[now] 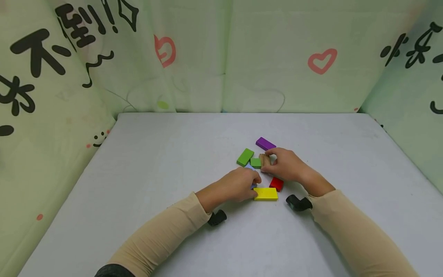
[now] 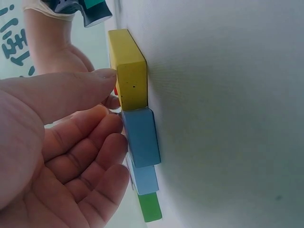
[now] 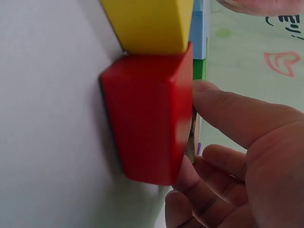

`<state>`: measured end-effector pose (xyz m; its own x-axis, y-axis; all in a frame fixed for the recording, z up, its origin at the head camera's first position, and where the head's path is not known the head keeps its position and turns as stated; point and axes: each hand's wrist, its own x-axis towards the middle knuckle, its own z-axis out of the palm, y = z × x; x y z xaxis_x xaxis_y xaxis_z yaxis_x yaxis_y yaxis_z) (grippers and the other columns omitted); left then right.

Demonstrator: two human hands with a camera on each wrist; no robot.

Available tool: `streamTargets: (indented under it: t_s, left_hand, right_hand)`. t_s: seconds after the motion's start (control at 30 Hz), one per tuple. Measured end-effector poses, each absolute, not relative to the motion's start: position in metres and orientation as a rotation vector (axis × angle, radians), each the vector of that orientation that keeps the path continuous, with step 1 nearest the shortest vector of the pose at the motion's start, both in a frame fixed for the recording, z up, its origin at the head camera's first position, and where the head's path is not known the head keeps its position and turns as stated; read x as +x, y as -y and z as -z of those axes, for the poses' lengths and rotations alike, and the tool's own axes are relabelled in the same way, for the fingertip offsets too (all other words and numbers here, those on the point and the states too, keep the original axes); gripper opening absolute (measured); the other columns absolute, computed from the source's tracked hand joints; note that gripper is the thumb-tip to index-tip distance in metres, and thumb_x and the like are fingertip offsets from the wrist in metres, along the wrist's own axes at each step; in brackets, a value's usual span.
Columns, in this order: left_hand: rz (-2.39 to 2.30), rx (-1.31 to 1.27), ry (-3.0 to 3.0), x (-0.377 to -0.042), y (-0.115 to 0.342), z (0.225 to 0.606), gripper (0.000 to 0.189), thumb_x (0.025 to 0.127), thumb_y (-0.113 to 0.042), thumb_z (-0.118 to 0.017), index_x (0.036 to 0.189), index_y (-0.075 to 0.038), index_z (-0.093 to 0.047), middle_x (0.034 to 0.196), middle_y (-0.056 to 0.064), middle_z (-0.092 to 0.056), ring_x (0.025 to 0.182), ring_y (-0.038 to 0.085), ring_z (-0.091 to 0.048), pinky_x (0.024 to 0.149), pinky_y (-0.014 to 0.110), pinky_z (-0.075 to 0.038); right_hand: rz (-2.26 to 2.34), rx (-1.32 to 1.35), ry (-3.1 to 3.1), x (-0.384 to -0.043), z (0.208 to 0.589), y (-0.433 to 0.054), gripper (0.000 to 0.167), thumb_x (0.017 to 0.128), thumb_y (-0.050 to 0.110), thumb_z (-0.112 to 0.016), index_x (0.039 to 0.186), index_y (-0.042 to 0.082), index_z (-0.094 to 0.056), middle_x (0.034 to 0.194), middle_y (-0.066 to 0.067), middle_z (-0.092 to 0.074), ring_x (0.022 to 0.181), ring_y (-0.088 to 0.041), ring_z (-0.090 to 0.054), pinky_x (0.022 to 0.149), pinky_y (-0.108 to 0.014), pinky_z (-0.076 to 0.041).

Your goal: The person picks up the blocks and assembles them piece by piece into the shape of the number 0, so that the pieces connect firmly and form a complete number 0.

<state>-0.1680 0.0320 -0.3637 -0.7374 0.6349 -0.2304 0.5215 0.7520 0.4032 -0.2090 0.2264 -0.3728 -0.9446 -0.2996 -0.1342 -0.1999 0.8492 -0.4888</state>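
Observation:
In the head view, my left hand (image 1: 235,185) is at the near left of a loose ring of toy blocks. Its thumb touches the end of the yellow block (image 1: 265,194), and its loosely bent fingers lie beside the blue block (image 2: 141,137). My right hand (image 1: 287,165) pinches a brown wooden block (image 1: 265,161) between thumb and fingers, next to a small green block (image 1: 255,163). Just below that hand sits a red block (image 1: 276,184), touching or nearly touching the yellow one. The left hand covers much of the blue block in the head view.
A purple block (image 1: 265,143) lies at the far side, beyond the right fingers. A longer green block (image 1: 245,157) and a light blue block (image 2: 145,179) form the left side. The white table (image 1: 166,154) meets printed curtains (image 1: 270,57) behind and at both sides.

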Motion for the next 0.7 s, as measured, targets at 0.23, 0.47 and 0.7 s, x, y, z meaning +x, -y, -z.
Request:
streamTargets:
  t_s: [0.23,0.47,0.7]
  left_hand:
    - [-0.443,0.883,-2.602,-0.169,-0.032,0.364,0.037,0.092,-0.024,-0.076,0.126,-0.011,-0.068,0.113,-0.004,-0.069,0.098,0.009,-0.060,0.091,0.021,-0.050]
    - [-0.460,0.894,-2.593,-0.169,-0.032,0.365,0.037,0.092,-0.023,-0.076,0.125,-0.010,-0.068,0.114,-0.003,-0.069,0.100,0.010,-0.060,0.092,0.021,-0.050]
    - [-0.431,0.883,-2.608,-0.168,-0.033,0.363,0.036,0.092,-0.024,-0.076,0.124,-0.011,-0.068,0.112,-0.004,-0.069,0.096,0.010,-0.060,0.090,0.022,-0.050]
  right_hand:
    - [0.713,-0.370,-2.816,-0.210,0.372,-0.222,0.061,0.090,0.027,-0.074,0.135,-0.008,-0.053,0.122,-0.023,-0.061,0.091,-0.029,-0.062,0.076,-0.033,-0.057]
    - [0.694,-0.366,-2.809,-0.207,0.371,-0.226,0.060,0.091,0.027,-0.073,0.137,-0.005,-0.053,0.122,-0.023,-0.061,0.093,-0.028,-0.062,0.078,-0.035,-0.057]
    - [0.671,-0.376,-2.829,-0.203,0.369,-0.237,0.057,0.092,0.027,-0.072,0.136,-0.004,-0.054,0.119,-0.021,-0.062,0.094,-0.029,-0.061,0.083,-0.044,-0.055]
